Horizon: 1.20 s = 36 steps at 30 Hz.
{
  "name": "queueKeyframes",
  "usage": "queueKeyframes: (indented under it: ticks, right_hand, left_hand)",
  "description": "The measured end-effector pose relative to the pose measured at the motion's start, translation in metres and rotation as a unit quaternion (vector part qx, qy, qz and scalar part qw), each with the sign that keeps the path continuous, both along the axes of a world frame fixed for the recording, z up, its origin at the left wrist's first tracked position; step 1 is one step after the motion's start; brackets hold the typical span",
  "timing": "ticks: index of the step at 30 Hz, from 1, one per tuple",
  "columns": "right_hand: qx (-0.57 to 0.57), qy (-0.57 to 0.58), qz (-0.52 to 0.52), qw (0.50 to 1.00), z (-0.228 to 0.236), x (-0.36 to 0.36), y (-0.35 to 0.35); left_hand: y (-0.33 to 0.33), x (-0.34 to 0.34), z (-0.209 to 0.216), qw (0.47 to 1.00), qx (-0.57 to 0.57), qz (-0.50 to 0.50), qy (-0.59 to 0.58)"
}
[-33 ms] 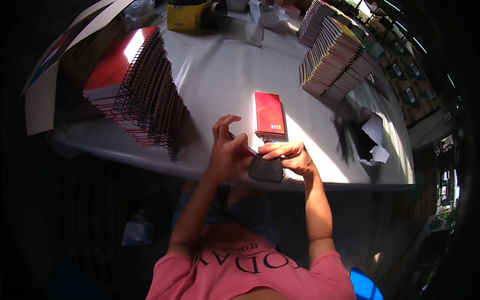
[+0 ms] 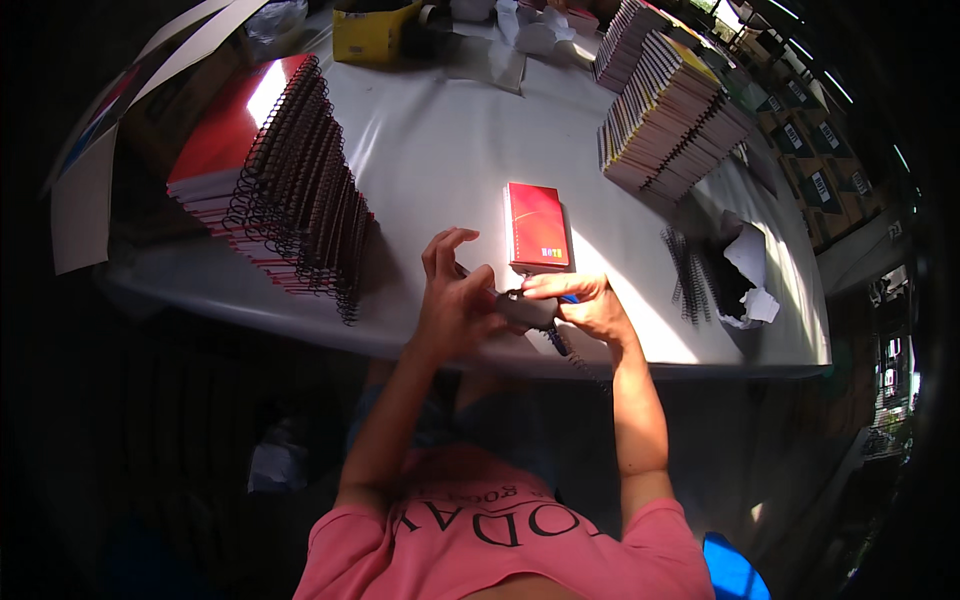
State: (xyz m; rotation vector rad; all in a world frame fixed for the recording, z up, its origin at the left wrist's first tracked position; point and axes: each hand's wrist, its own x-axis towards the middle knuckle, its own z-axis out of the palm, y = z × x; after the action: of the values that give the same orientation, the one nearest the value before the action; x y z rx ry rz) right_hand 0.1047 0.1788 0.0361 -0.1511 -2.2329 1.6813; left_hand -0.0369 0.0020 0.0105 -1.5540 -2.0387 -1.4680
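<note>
A small dark, flat-looking piece (image 2: 528, 312) is held tilted between my two hands above the near edge of the table; its kind is hard to make out. My left hand (image 2: 457, 305) pinches its left side, with the upper fingers curled and raised. On its right side my right hand (image 2: 592, 308) is closed, fingers pressed to its top. A black spiral binding coil (image 2: 566, 348) trails down below my right fingers, and a bit of something blue shows between them. Just beyond the hands lies a red notebook (image 2: 537, 227), flat on the table.
A tall stack of red spiral notebooks (image 2: 215, 140) stands at left, coils facing right. Yellow-edged books (image 2: 665, 120) are piled at far right. Loose black coils (image 2: 685, 275) and torn white paper (image 2: 748, 260) lie at right. At the back is a yellow box (image 2: 372, 35).
The dark piece has tipped, so less of its broad face shows, and it sits slightly higher. More of the coil is visible below my right hand. Both hands stay nearly in place.
</note>
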Motion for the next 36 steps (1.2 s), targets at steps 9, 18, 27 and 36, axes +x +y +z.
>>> queueKeyframes:
  ticks: [9, 18, 27, 36]
  right_hand:
    - [-0.218, 0.061, -0.010, 0.974, 0.006, -0.004, -0.008]
    - [-0.139, 0.027, 0.092, 0.986, 0.018, -0.021, -0.015]
    - [-0.043, -0.070, -0.065, 0.995, 0.010, -0.034, -0.016]
    - [-0.081, 0.055, 0.038, 0.994, 0.018, -0.036, -0.034]
  left_hand:
    - [0.006, -0.015, -0.025, 0.988, 0.061, -0.036, -0.140]
    - [0.008, -0.017, -0.032, 0.943, 0.100, -0.085, -0.307]
    - [0.014, -0.020, -0.040, 0.923, 0.117, -0.124, -0.345]
    - [0.013, -0.025, -0.047, 0.885, 0.093, -0.158, -0.427]
